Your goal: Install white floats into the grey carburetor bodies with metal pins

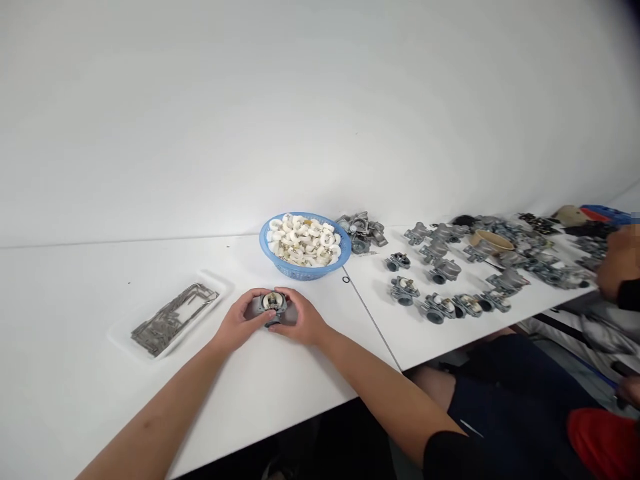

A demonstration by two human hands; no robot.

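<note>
Between my two hands is a grey metal carburetor (273, 307), its opened side facing up with a white float inside. My left hand (243, 321) grips it from the left, the thumb reaching over its near edge. On the other side my right hand (303, 320) is closed around its right edge. Just beyond stands a blue plastic basket (305, 272) heaped with white floats (305, 240). To the left lies a clear white tray (163, 353) of thin grey metal pins (165, 323).
Several carburetors (443, 270) stand in loose rows on the table's right part, with a heap of metal parts (363, 230) by the basket. A small black ring (346, 280) lies near the table seam. At far right another person's hand (620, 263) is beside more parts.
</note>
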